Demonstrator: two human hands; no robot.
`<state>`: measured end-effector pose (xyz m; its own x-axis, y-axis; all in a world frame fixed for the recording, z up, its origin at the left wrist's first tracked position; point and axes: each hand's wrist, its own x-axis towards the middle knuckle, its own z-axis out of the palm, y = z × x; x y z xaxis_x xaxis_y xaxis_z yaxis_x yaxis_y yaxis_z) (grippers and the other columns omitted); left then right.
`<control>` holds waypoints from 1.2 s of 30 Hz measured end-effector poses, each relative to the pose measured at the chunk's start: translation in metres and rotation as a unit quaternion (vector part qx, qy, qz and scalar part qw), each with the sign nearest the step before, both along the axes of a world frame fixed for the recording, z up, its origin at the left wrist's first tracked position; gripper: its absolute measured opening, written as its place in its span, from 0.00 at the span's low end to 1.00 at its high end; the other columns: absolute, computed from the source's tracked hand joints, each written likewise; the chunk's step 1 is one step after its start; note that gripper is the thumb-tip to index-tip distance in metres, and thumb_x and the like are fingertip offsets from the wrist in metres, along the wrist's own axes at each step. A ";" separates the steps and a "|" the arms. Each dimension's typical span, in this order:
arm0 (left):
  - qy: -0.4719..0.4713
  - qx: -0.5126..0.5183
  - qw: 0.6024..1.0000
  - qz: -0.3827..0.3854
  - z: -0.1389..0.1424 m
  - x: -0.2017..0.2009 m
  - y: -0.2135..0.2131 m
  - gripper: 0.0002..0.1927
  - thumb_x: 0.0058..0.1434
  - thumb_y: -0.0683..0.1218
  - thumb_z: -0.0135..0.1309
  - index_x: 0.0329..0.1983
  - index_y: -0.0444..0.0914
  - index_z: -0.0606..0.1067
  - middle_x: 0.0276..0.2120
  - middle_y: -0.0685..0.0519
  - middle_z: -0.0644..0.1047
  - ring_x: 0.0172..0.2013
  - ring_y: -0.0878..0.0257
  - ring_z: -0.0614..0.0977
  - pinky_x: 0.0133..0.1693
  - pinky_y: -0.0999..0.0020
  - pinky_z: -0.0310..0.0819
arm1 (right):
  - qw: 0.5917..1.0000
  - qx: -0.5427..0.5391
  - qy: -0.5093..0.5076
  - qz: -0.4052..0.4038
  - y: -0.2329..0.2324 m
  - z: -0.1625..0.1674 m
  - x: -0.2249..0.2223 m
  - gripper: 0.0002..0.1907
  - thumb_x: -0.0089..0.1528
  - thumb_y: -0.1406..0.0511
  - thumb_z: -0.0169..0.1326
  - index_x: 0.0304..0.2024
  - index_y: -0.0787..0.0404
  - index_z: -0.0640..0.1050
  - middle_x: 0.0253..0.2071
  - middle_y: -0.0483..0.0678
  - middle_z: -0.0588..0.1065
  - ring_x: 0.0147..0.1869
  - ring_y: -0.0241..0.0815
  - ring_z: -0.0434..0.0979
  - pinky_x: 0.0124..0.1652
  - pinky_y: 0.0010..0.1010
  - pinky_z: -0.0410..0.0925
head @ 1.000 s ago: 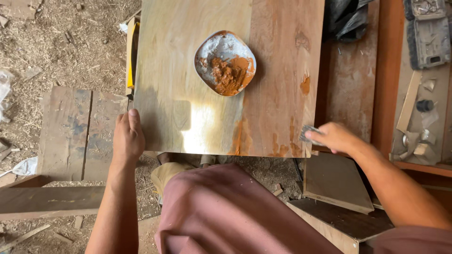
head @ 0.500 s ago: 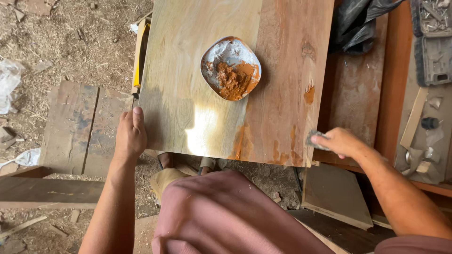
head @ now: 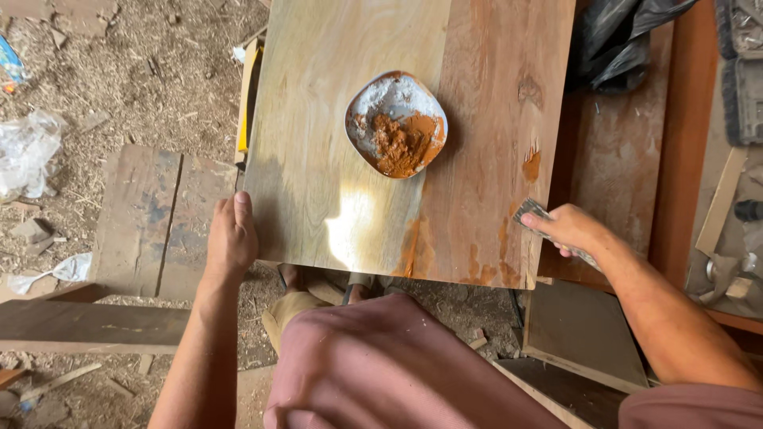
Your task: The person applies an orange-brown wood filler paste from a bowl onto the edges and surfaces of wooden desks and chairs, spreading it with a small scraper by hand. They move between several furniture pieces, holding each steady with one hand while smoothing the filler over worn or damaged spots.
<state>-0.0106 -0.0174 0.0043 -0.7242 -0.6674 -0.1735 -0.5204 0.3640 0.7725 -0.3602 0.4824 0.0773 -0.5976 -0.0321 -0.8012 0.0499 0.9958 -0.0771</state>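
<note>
A wide wooden panel [head: 334,143] lies flat before me, pale on its left half and reddish brown on its right. On it stands a small white bowl [head: 396,123] holding orange-brown paste. My left hand [head: 230,238] rests flat on the panel's near left corner. At the panel's right edge, my right hand [head: 566,229] grips a thin flat metal scraper [head: 534,213]. Smears of the orange paste [head: 531,165] mark the panel's right side and near edge.
The ground at left is covered in sawdust, with plastic scraps [head: 28,159] and loose planks [head: 151,214]. A yellow tool [head: 248,95] lies along the panel's left edge. A black bag [head: 620,40] and reddish boards [head: 612,159] sit at right, grey cases [head: 739,71] beyond.
My right hand has shifted slightly along the panel's right edge with the scraper, and the view has tilted a little. The left hand stays on the corner.
</note>
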 end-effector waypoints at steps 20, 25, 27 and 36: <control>-0.006 0.013 1.000 -0.001 -0.001 -0.003 0.003 0.31 0.78 0.59 0.30 0.43 0.28 0.73 0.41 0.32 0.74 0.49 0.36 0.72 0.52 0.46 0.66 | 0.999 0.000 0.033 0.032 -0.024 0.022 -0.003 0.36 0.62 0.40 0.51 0.25 0.68 0.77 0.15 0.51 0.69 0.16 0.44 0.70 0.20 0.38 0.63; -0.013 0.018 1.000 0.015 0.008 -0.004 0.003 0.30 0.77 0.58 0.31 0.47 0.29 0.74 0.45 0.31 0.73 0.48 0.34 0.73 0.52 0.45 0.66 | 0.981 0.138 -0.029 0.132 -0.031 0.032 -0.018 0.34 0.62 0.41 0.54 0.32 0.69 0.77 0.19 0.54 0.72 0.20 0.46 0.73 0.22 0.38 0.65; -0.050 -0.027 0.998 0.026 0.018 -0.004 0.006 0.29 0.76 0.59 0.34 0.53 0.29 0.72 0.47 0.30 0.73 0.49 0.34 0.73 0.52 0.44 0.66 | 0.986 0.077 -0.046 0.143 -0.041 0.047 -0.023 0.27 0.60 0.47 0.61 0.39 0.65 0.75 0.24 0.56 0.73 0.23 0.45 0.74 0.22 0.38 0.66; 0.065 -0.155 0.979 -0.119 0.071 -0.083 0.056 0.61 0.52 0.74 0.60 0.72 0.26 0.54 0.64 0.33 0.66 0.65 0.40 0.68 0.67 0.45 0.60 | 0.959 -0.095 0.053 0.262 -0.190 0.091 -0.018 0.35 0.60 0.51 0.60 0.67 0.51 0.70 0.56 0.59 0.77 0.48 0.52 0.81 0.42 0.45 0.74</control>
